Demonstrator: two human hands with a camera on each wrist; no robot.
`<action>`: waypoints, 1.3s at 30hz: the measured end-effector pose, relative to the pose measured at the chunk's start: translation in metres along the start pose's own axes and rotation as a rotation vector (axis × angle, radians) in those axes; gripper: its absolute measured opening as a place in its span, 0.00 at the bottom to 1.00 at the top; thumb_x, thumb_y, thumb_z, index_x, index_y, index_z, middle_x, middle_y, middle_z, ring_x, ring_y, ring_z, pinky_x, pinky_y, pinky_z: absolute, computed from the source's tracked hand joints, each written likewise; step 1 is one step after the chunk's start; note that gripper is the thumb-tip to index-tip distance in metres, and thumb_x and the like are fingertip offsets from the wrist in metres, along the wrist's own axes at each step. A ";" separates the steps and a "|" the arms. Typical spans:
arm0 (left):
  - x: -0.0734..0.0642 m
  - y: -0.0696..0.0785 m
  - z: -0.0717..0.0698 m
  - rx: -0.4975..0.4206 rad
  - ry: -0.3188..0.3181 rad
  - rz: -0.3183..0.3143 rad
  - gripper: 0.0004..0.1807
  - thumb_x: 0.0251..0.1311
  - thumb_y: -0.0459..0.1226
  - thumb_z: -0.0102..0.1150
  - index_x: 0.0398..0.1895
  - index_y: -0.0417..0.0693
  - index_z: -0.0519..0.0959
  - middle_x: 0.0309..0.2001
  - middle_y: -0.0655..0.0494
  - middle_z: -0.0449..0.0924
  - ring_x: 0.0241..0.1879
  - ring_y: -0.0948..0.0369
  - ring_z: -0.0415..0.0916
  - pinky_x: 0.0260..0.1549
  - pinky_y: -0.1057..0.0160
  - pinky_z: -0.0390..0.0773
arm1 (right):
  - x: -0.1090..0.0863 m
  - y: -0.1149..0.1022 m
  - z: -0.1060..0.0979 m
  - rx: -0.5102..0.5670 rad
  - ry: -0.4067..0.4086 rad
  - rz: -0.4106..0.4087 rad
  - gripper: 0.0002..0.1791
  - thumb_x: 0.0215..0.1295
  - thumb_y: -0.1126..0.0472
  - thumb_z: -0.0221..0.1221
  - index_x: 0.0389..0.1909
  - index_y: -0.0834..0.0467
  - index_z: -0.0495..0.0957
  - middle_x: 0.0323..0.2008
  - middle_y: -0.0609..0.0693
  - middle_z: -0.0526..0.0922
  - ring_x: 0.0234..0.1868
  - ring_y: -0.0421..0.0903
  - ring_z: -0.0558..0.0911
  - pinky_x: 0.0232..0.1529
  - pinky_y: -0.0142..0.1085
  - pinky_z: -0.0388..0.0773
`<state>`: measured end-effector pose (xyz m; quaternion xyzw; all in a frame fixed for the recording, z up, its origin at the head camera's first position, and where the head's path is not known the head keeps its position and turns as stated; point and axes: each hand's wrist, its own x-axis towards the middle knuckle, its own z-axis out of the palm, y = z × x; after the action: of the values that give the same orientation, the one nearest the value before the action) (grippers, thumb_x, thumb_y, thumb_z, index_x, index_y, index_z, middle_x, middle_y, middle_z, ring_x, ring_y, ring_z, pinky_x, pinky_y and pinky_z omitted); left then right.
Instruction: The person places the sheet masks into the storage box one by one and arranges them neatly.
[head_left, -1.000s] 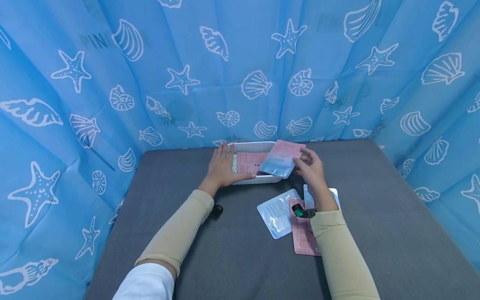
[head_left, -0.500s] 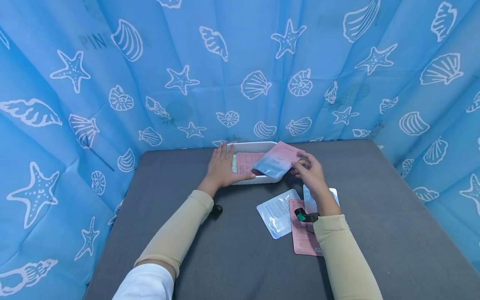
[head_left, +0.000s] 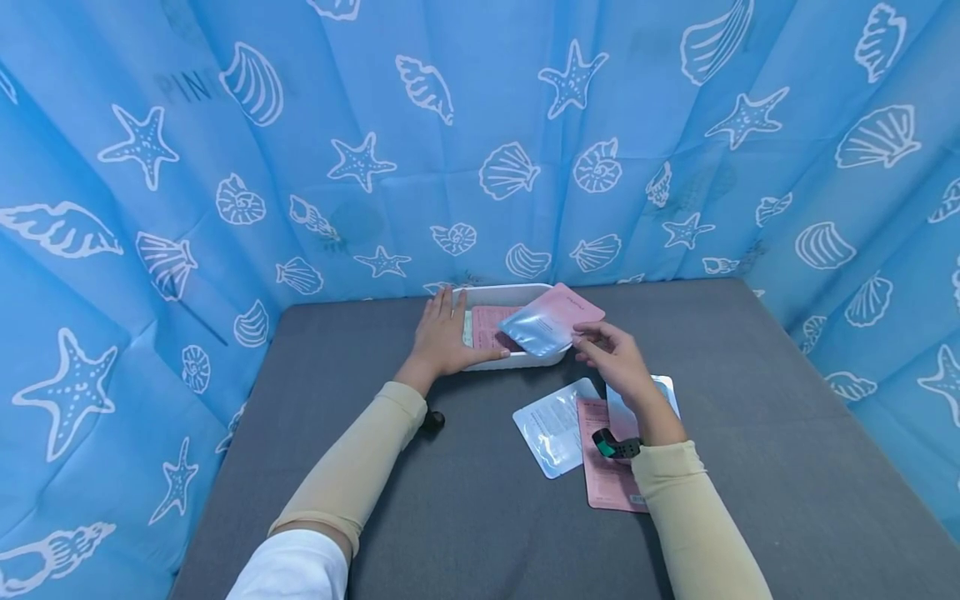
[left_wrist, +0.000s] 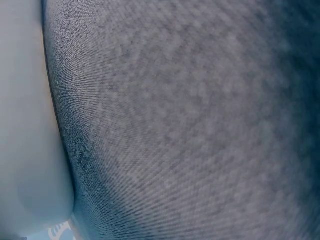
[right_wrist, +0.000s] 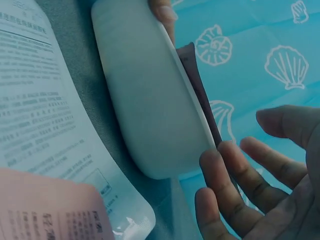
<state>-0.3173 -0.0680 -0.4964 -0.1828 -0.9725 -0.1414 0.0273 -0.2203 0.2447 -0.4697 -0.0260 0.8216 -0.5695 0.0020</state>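
Note:
My left hand rests on the left end of a white tray, fingers extended toward the far rim and thumb along the near one. In the right wrist view that thumb lies on the rim. A pink and silvery-blue foil sachet leans across the tray's right end, its right corner past the rim. Beside that corner is my right hand. The right wrist view shows its thumb apart from its loosely bent fingers, with nothing pinched between. Under the sachet, a pink packet lies in the tray.
On the grey table, a silver sachet and a pink sachet overlap. Another silvery-blue one is partly under the right forearm. A small black object sits by the left wrist. Blue shell-patterned curtain stands behind the table.
The foil sachet has moved left and settled lower over the tray. My right hand has let go of it and drawn slightly toward me. The left hand has stayed put.

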 end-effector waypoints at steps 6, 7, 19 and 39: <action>-0.001 0.001 0.000 0.003 0.008 -0.004 0.79 0.42 0.87 0.54 0.88 0.45 0.44 0.88 0.40 0.39 0.87 0.42 0.37 0.85 0.42 0.41 | 0.002 0.002 0.009 0.027 -0.051 -0.072 0.22 0.80 0.59 0.59 0.70 0.62 0.75 0.54 0.67 0.81 0.47 0.53 0.88 0.48 0.31 0.84; -0.001 0.001 0.000 0.006 0.010 -0.004 0.79 0.42 0.87 0.54 0.88 0.45 0.44 0.88 0.40 0.39 0.87 0.42 0.37 0.85 0.42 0.41 | 0.002 0.002 0.011 0.032 -0.060 -0.085 0.22 0.80 0.60 0.59 0.70 0.63 0.75 0.53 0.68 0.81 0.46 0.54 0.88 0.47 0.33 0.84; -0.001 0.003 0.000 0.013 0.014 -0.014 0.80 0.42 0.87 0.54 0.88 0.46 0.42 0.87 0.40 0.40 0.87 0.43 0.37 0.85 0.44 0.41 | 0.004 -0.001 0.020 0.010 -0.088 -0.168 0.22 0.79 0.61 0.60 0.68 0.65 0.76 0.55 0.66 0.84 0.44 0.54 0.88 0.46 0.32 0.85; -0.002 0.001 0.000 -0.002 0.016 0.001 0.80 0.42 0.87 0.54 0.88 0.45 0.44 0.87 0.40 0.40 0.87 0.43 0.37 0.85 0.44 0.40 | -0.002 0.007 0.005 -0.028 0.074 -0.019 0.31 0.81 0.52 0.58 0.78 0.58 0.67 0.75 0.61 0.72 0.65 0.60 0.79 0.51 0.21 0.75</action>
<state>-0.3152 -0.0679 -0.4960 -0.1820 -0.9721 -0.1441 0.0349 -0.2189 0.2421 -0.4782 -0.0126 0.8286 -0.5586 -0.0340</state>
